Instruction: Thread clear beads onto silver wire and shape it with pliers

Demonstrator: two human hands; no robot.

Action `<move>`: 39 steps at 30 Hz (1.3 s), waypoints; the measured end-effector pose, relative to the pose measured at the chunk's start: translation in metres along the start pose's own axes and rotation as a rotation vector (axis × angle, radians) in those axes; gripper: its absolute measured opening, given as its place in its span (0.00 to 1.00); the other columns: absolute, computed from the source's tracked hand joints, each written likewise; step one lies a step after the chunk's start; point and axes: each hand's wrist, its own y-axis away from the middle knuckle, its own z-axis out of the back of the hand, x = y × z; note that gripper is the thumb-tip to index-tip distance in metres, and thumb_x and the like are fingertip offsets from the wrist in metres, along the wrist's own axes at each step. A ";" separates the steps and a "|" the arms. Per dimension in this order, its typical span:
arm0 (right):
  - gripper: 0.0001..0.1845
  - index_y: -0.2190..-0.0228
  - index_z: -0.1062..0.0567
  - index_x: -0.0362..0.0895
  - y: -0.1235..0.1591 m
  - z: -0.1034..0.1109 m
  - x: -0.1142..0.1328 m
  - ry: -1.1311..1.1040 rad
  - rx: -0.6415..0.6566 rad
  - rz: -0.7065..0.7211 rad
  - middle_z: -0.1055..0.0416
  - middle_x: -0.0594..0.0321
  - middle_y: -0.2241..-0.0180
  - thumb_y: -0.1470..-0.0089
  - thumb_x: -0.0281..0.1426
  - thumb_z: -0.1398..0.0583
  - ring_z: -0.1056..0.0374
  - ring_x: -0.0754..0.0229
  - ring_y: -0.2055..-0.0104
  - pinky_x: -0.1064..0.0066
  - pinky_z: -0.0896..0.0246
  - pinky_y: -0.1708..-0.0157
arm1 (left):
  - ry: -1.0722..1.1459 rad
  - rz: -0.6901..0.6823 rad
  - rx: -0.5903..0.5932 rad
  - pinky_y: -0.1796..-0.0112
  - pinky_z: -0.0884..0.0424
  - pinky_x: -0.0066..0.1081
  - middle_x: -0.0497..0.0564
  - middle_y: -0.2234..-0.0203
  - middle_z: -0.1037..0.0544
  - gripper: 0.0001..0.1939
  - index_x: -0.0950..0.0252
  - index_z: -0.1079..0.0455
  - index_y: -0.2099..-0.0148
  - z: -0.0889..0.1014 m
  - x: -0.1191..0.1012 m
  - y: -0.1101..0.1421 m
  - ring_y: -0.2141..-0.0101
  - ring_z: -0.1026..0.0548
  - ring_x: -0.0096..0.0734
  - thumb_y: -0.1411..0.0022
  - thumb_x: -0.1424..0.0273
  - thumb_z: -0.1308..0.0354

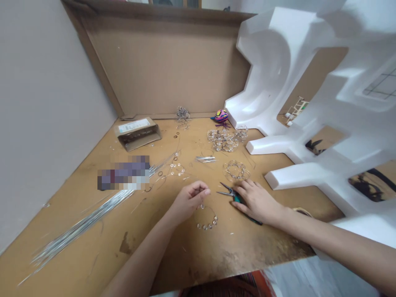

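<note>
Brown tabletop (198, 260), stained near its near edge. A cardboard box (142, 142) lies toward the far left corner; beaded wire shapes (224, 143) lie near the far edge. Long metal rods (83, 227) slant along the left edge; pliers (231, 192) lie nearer the near edge.

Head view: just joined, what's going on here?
A person at a table has the left hand just above a beaded wire loop, apparently pinching its wire, though the fingers hide the contact. The right hand is on the green-handled pliers, whose jaws are parted; how firmly it grips is unclear. Finished-looking or not, beaded wire clusters sit farther back, and a wire bundle lies to the left.
</note>
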 end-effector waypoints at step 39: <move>0.08 0.71 0.25 0.41 -0.045 -0.020 0.021 -0.661 -0.159 -0.001 0.31 0.62 0.74 0.49 0.29 0.44 0.37 0.66 0.74 0.75 0.43 0.73 | -0.520 0.100 0.119 0.77 0.43 0.26 0.46 0.82 0.29 0.07 0.63 0.34 0.71 0.004 0.004 0.005 0.79 0.33 0.29 0.45 0.69 0.52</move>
